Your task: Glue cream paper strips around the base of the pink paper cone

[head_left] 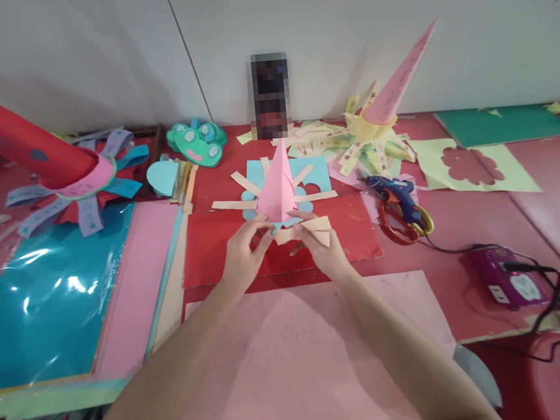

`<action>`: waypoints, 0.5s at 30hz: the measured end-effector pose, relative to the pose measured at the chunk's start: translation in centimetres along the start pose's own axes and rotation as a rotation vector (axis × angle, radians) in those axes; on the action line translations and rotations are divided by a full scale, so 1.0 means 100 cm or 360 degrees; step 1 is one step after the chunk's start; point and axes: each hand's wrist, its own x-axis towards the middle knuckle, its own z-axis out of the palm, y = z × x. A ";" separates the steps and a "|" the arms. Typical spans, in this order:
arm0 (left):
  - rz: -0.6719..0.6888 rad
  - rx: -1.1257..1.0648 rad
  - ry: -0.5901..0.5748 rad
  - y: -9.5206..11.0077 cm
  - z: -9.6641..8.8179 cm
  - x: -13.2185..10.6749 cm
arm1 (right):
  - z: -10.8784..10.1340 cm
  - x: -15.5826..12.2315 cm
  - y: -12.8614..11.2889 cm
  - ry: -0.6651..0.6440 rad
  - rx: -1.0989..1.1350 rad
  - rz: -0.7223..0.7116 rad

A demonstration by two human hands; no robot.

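Observation:
A pink paper cone stands upright on a light-blue scalloped paper base, with cream paper strips fanning out around it. My left hand is at the cone's front left, its thumb and finger pinched at the end of a short cream paper strip. Between the fingers of my right hand are several cream paper strips, close to the cone's front right. The exact contact of the fingertips with the cone's lower edge is partly hidden.
On the right lie a blue glue gun, scissors and a purple power socket with a black cord. A finished-looking pink cone stands behind. Left are a red paper tube, green frog-like cutouts and wrapped blue sheets.

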 end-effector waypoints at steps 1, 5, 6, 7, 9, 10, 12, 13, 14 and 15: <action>-0.0014 -0.0005 -0.0041 0.000 0.001 0.000 | 0.001 -0.001 0.000 -0.0017 -0.0023 0.0002; -0.0054 -0.0014 -0.0125 0.003 0.003 -0.002 | 0.001 -0.003 -0.002 -0.0045 -0.0076 -0.0035; -0.0053 -0.0013 -0.0127 0.004 0.003 -0.002 | 0.001 -0.004 -0.002 -0.0053 -0.0082 -0.0050; -0.0043 -0.0015 -0.0130 0.005 0.003 -0.002 | 0.001 -0.003 -0.002 -0.0063 -0.0090 -0.0064; -0.0017 -0.0015 -0.0140 0.005 0.003 -0.001 | 0.001 -0.003 -0.003 -0.0077 -0.0110 -0.0077; -0.0007 -0.0017 -0.0142 0.005 0.003 0.000 | 0.002 -0.002 -0.004 -0.0065 -0.0116 -0.0071; 0.0001 -0.0016 -0.0136 0.005 0.003 0.001 | 0.002 -0.002 -0.005 -0.0002 -0.0106 -0.0012; 0.0004 -0.0010 -0.0132 0.005 0.003 0.001 | 0.003 -0.002 -0.005 0.0041 -0.0093 0.0035; 0.0007 -0.0001 -0.0132 0.005 0.002 0.001 | 0.003 -0.002 -0.006 0.0084 -0.0082 0.0084; 0.0010 0.0006 -0.0136 0.005 0.002 0.001 | 0.003 -0.002 -0.006 0.0117 -0.0079 0.0129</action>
